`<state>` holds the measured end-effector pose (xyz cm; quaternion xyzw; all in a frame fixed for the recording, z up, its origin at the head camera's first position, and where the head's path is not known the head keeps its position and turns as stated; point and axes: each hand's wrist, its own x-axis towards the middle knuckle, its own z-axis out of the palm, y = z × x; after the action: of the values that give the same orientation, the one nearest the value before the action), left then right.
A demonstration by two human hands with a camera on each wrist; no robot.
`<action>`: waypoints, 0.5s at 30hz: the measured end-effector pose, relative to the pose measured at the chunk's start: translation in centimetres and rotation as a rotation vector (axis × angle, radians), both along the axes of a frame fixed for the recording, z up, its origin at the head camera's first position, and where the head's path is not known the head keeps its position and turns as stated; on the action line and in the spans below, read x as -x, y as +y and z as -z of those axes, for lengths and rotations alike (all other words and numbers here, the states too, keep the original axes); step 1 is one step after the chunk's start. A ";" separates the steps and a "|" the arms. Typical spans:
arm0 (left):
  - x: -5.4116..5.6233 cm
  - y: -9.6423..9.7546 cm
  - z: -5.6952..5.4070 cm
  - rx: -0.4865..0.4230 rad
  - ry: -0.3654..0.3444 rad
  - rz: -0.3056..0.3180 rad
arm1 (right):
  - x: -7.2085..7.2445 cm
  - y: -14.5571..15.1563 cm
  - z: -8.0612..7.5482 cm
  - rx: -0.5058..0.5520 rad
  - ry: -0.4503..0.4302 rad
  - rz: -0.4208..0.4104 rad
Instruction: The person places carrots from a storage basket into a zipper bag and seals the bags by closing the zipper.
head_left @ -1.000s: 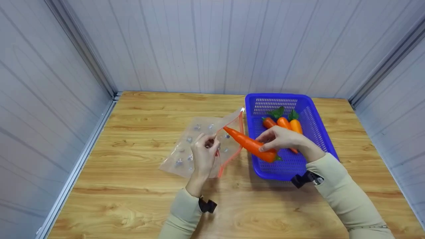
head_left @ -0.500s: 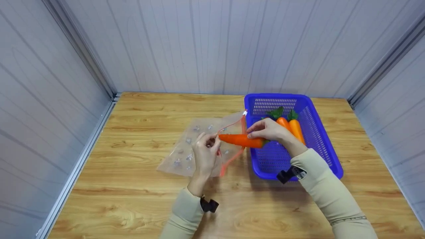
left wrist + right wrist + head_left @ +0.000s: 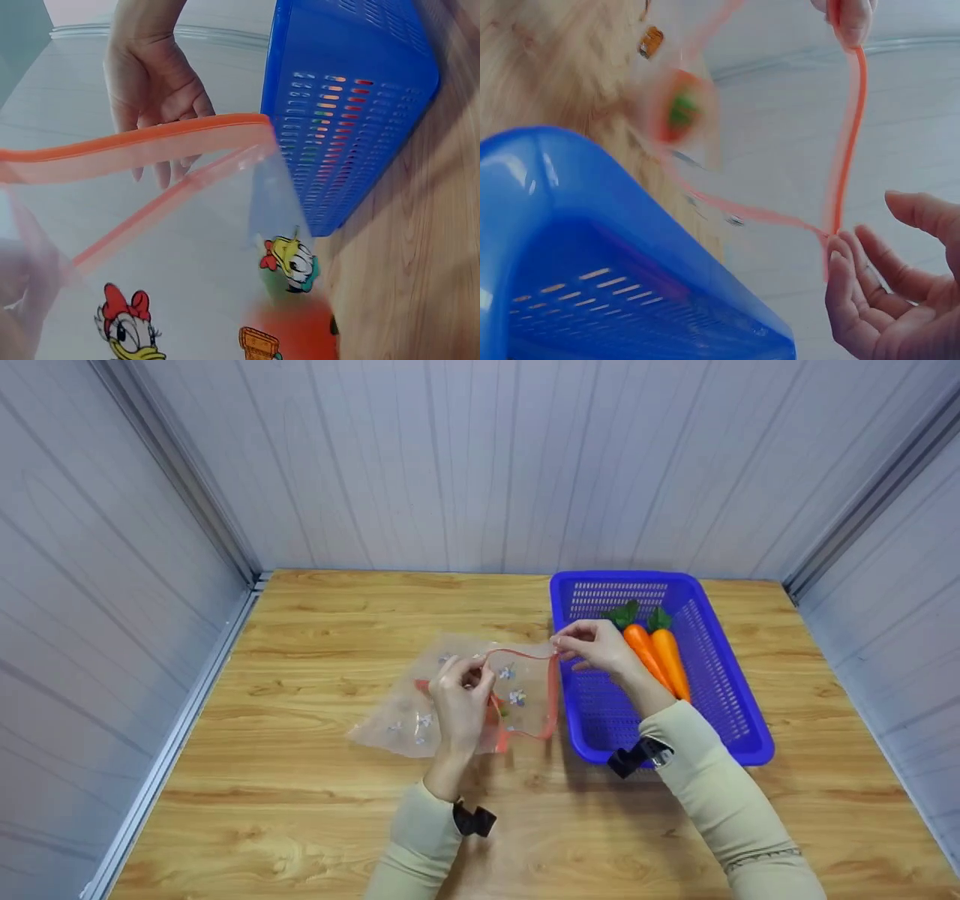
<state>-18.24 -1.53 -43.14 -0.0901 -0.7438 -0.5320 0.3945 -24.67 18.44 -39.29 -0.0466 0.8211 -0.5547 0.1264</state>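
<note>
A clear zip bag [image 3: 517, 675] with orange seal strips and cartoon prints stands with its mouth spread toward the right. My left hand [image 3: 463, 694] pinches the mouth's edge on the left. At the far right corner of the mouth, my right hand [image 3: 600, 649] pinches the strip between its fingertips; in the right wrist view the strip runs to those fingertips [image 3: 838, 251]. Inside the bag lies an orange carrot [image 3: 296, 334] with a green top, partly hidden behind my left hand in the head view. Blurred in the right wrist view, its carrot end [image 3: 671, 112] shows through the film.
Right of the bag stands a blue slotted basket [image 3: 750, 727]. It holds an orange carrot [image 3: 645, 652] and a yellow-orange carrot [image 3: 670, 652] with green leaves. Red shows through the basket's slots in the left wrist view. Wooden tabletop [image 3: 300, 780] surrounds both; pale panels [image 3: 480, 465] wall it in.
My right hand brought the carrot left from over the basket and let it go into the bag. That hand has moved to the mouth's corner. My left hand keeps its pinch.
</note>
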 end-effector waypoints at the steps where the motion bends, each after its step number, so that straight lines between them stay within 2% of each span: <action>1: 0.0 -0.1 0.0 -0.003 0.001 -0.003 | 0.1 0.2 0.1 0.004 0.015 0.006; 6: 0.1 -0.2 0.0 -0.013 0.007 -0.001 | 0.9 1.4 0.7 0.068 0.036 0.058; 15: 0.0 -0.2 -0.1 -0.012 0.000 -0.006 | 2.2 4.0 1.6 0.124 -0.010 0.199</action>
<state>-18.26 -1.77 -43.07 -0.0853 -0.7409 -0.5355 0.3964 -26.91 22.46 -40.90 0.0303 0.7850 -0.6146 0.0716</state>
